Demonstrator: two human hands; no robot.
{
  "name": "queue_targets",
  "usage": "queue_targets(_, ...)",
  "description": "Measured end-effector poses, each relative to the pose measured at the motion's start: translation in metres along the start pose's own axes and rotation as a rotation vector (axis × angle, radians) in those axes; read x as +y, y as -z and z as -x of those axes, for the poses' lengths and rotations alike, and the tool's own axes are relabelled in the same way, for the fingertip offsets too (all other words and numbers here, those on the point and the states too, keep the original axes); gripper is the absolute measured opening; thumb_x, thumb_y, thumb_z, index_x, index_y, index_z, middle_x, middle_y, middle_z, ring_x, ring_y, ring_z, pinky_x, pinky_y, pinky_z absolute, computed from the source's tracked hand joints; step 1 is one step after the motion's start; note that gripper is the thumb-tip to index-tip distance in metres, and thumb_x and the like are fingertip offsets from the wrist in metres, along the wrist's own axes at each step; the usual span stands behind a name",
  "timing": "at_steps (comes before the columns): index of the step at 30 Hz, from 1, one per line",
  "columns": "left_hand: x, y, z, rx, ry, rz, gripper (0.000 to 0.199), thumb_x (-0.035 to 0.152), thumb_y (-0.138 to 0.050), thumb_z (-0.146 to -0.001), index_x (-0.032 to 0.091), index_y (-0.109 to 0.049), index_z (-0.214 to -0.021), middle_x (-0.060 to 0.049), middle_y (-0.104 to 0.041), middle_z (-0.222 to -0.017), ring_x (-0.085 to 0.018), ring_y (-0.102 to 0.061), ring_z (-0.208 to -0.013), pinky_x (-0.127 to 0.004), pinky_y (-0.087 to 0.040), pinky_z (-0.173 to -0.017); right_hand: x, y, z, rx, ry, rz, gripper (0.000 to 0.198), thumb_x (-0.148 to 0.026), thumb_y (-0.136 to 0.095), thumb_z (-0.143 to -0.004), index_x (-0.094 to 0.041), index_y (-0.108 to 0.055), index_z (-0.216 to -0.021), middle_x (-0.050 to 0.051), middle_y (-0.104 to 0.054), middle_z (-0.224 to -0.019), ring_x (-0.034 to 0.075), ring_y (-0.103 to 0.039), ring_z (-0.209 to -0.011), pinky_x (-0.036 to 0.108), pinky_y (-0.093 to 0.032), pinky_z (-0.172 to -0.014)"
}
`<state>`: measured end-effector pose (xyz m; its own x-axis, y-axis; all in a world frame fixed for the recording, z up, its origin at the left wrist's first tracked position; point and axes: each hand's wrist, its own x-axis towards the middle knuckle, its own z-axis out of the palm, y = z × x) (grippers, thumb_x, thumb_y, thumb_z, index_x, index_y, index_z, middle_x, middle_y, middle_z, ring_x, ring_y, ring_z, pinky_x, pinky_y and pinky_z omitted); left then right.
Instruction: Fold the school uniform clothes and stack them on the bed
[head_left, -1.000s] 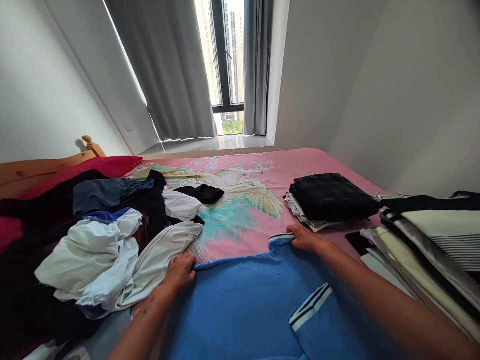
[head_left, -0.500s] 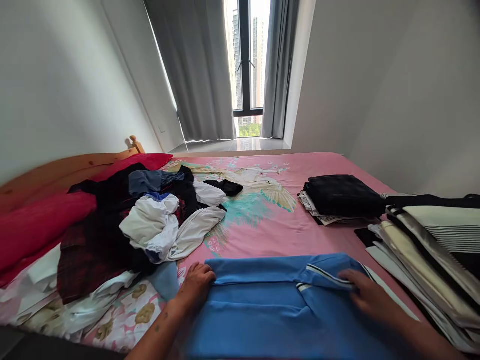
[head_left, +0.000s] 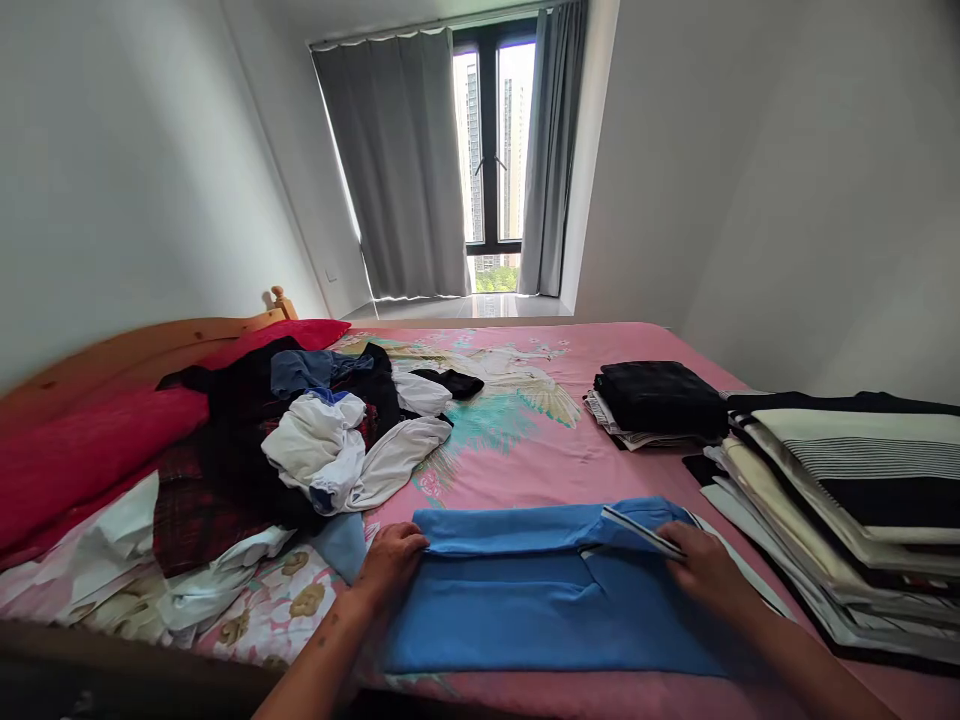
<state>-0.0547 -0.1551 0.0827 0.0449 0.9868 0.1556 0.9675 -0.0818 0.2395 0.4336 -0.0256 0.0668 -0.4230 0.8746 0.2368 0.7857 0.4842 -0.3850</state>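
A blue shirt [head_left: 510, 620] with black-and-white striped trim lies partly folded on the near side of the bed, its far edge turned inward. At its far left corner, my left hand [head_left: 397, 555] has its fingers closed over the fabric edge. Toward the right end, my right hand [head_left: 701, 560] pinches the striped trim [head_left: 641, 530], with the fingertips partly hidden. Under and beside the right forearm shows a pale strip of cloth [head_left: 750, 575].
The pink patterned bedsheet [head_left: 517, 465] covers the bed. Loose clothes [head_left: 322, 450] are heaped at left beside red pillows [head_left: 97, 450]. At right stand a black folded stack [head_left: 660, 400] and a taller pile of folded clothes [head_left: 862, 520]. Behind are a wooden headboard [head_left: 150, 350] and curtains [head_left: 397, 170].
The view has tilted up and back slightly, showing the shirt's near edge. My right hand has drawn the striped trim a little nearer to me; my left hand stays at the corner.
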Motion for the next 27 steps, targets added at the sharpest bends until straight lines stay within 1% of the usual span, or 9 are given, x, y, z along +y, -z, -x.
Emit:
queue_targets(2,0.001,-0.002,0.006,-0.006,0.001,0.007,0.025,0.025,-0.046,-0.085,0.027,-0.070,-0.093,-0.003,-0.066,-0.100,-0.019,-0.059,-0.096,-0.033,-0.043,-0.089,-0.002,-0.002,0.010,-0.071,-0.007,-0.047,0.026,-0.024,-0.045,-0.070,-0.023,-0.057,-0.092,0.006,-0.067,-0.093,0.025,-0.061,-0.090,0.038,-0.045,-0.081)
queue_targets(6,0.001,-0.007,0.010,-0.019,0.016,0.012,0.026,0.026,-0.045,-0.086,0.027,-0.070,-0.095,-0.004,-0.066,-0.101,-0.019,-0.059,-0.095,-0.032,-0.044,-0.087,-0.007,-0.013,0.016,-0.113,-0.151,-0.095,0.047,-0.038,-0.053,-0.072,-0.025,-0.052,-0.116,0.008,-0.065,-0.109,0.027,-0.060,-0.100,0.039,-0.045,-0.085)
queue_targets(9,0.001,-0.008,0.010,-0.037,0.025,0.004,0.026,0.022,-0.048,-0.083,0.028,-0.070,-0.095,-0.004,-0.066,-0.102,-0.018,-0.059,-0.096,-0.031,-0.044,-0.088,-0.010,-0.017,0.013,-0.158,-0.187,-0.034,0.032,-0.037,-0.052,-0.072,-0.028,-0.060,-0.102,0.007,-0.067,-0.104,0.029,-0.062,-0.094,0.040,-0.045,-0.080)
queue_targets(12,0.001,-0.007,0.013,-0.043,0.045,-0.009,0.028,0.020,-0.052,-0.079,0.030,-0.069,-0.099,-0.004,-0.065,-0.108,-0.020,-0.058,-0.102,-0.034,-0.043,-0.092,-0.016,-0.014,0.014,-0.123,-0.131,0.016,0.019,-0.030,-0.047,-0.074,-0.025,-0.061,-0.086,0.006,-0.068,-0.094,0.027,-0.063,-0.091,0.040,-0.043,-0.082)
queue_targets(16,0.011,-0.012,0.020,0.043,0.096,-0.067,0.030,0.024,-0.050,-0.081,0.029,-0.067,-0.105,-0.006,-0.061,-0.119,-0.024,-0.052,-0.113,-0.042,-0.038,-0.100,-0.026,-0.009,0.017,-0.073,-0.181,-0.006,0.040,-0.033,-0.050,-0.075,-0.023,-0.054,-0.113,0.007,-0.066,-0.102,0.025,-0.061,-0.098,0.038,-0.042,-0.086)
queue_targets(18,0.025,-0.017,0.020,0.097,0.088,-0.077,0.030,0.025,-0.049,-0.082,0.029,-0.066,-0.106,-0.006,-0.059,-0.122,-0.025,-0.049,-0.117,-0.044,-0.036,-0.103,-0.030,-0.009,0.015,-0.110,-0.247,-0.007,0.051,-0.035,-0.052,-0.073,-0.021,-0.049,-0.122,0.009,-0.066,-0.105,0.026,-0.061,-0.098,0.039,-0.043,-0.083)
queue_targets(20,0.046,-0.023,0.017,0.118,0.045,-0.049,0.031,0.024,-0.047,-0.083,0.030,-0.064,-0.108,-0.005,-0.057,-0.125,-0.025,-0.047,-0.120,-0.046,-0.033,-0.106,-0.032,-0.008,0.011,-0.124,-0.241,-0.005,0.045,-0.029,-0.051,-0.073,-0.021,-0.053,-0.118,0.008,-0.065,-0.107,0.026,-0.060,-0.100,0.040,-0.042,-0.085)
queue_targets(23,0.085,-0.034,0.008,0.092,-0.029,0.031,0.034,0.022,-0.045,-0.083,0.033,-0.061,-0.111,-0.003,-0.056,-0.127,-0.024,-0.045,-0.123,-0.048,-0.030,-0.108,-0.035,-0.005,0.012,-0.039,-0.104,-0.008,0.031,-0.019,-0.043,-0.076,-0.024,-0.059,-0.101,0.005,-0.066,-0.105,0.024,-0.058,-0.101,0.043,-0.038,-0.092)
queue_targets(27,0.132,-0.054,-0.005,0.055,-0.105,0.144,0.037,0.022,-0.047,-0.080,0.030,-0.060,-0.114,-0.006,-0.055,-0.128,-0.026,-0.045,-0.123,-0.049,-0.033,-0.107,-0.035,-0.004,0.031,0.047,0.123,0.013,0.030,-0.007,-0.037,-0.075,-0.025,-0.058,-0.086,0.002,-0.064,-0.089,0.020,-0.058,-0.090,0.048,-0.028,-0.103)
